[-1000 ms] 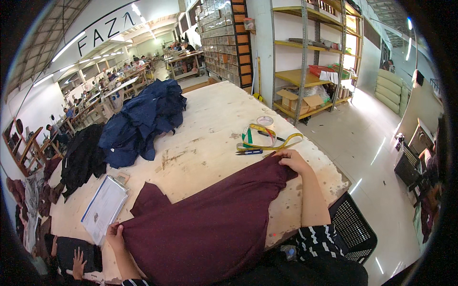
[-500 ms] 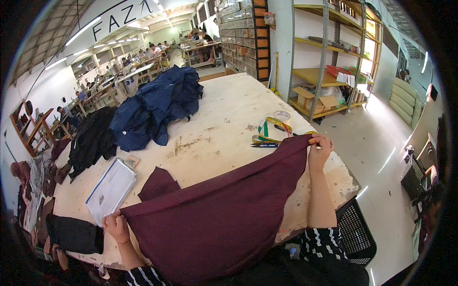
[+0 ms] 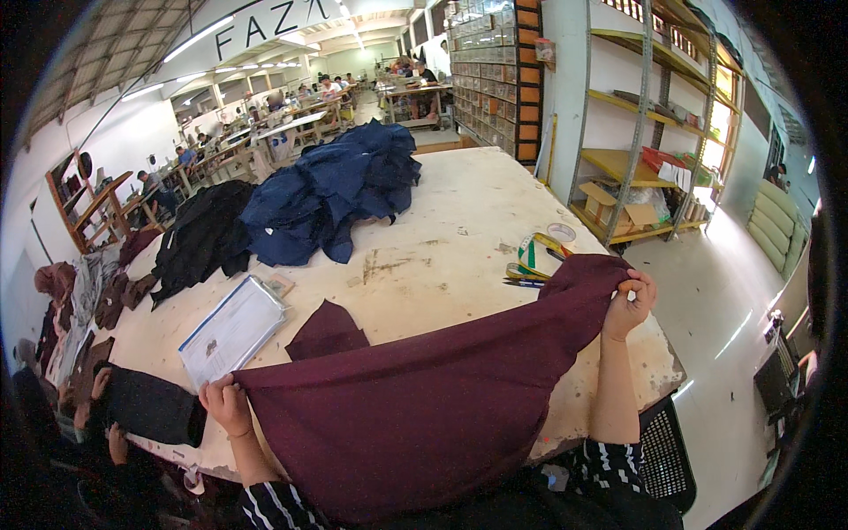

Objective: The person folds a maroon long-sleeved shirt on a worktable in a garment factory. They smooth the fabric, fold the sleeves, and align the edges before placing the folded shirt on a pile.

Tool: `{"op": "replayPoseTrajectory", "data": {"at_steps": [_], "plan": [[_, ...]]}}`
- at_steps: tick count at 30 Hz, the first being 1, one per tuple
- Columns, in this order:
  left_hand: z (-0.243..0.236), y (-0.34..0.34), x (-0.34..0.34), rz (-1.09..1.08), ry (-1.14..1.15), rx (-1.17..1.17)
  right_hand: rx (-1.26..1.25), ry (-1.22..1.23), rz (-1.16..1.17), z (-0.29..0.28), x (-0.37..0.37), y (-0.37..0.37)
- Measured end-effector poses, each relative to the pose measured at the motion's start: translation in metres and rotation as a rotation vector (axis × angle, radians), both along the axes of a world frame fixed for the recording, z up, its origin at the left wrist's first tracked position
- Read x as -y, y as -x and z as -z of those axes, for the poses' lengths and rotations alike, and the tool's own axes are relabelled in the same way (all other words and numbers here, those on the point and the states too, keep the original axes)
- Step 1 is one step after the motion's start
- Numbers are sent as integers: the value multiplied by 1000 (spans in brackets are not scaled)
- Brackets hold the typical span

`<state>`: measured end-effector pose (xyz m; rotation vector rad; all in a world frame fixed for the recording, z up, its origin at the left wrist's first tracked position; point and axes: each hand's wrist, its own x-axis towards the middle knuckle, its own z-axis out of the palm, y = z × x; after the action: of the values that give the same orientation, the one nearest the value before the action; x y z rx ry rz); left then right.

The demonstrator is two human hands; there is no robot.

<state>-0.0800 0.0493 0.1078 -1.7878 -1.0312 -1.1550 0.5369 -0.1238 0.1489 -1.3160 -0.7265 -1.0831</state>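
Observation:
A maroon fabric piece [image 3: 415, 406] is stretched over the near part of the pale worktable [image 3: 459, 203]. My left hand [image 3: 227, 408] grips its left corner; my right hand [image 3: 629, 305] pinches its raised right end. A smaller maroon piece [image 3: 322, 331] lies just behind it. A clipboard with a paper in a plastic sleeve [image 3: 225, 336] lies beyond my left hand. Tape measures [image 3: 536, 256], pens [image 3: 521, 283] and a tape roll [image 3: 561, 232] sit behind the fabric's right end, partly hidden by it.
Navy [image 3: 327, 194] and black [image 3: 194, 238] fabric piles lie at the far left. A co-worker's hands [image 3: 117, 446] touch a dark folded bundle [image 3: 155, 406]. Metal shelving [image 3: 618, 168] stands right. A black crate [image 3: 667, 459] is below the table's right edge. People work at distant tables [image 3: 415, 88].
Both my hands have moved rightward in the picture with the maroon fabric, whose right end is lifted and bunched over more of the tape measures. The surroundings have shifted rightward with the camera.

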Motion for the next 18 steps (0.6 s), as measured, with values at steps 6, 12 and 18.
{"op": "replayPoseTrajectory", "data": {"at_steps": [6,12,18], "plan": [[3,-10,0,228,383,445,-51,141,-244,-2,-9,2],[30,4,-17,1065,1171,1312,-922,425,-930,43,-24,-56],[13,-21,-14,821,1076,1223,-382,745,-169,38,-48,-21]]}}
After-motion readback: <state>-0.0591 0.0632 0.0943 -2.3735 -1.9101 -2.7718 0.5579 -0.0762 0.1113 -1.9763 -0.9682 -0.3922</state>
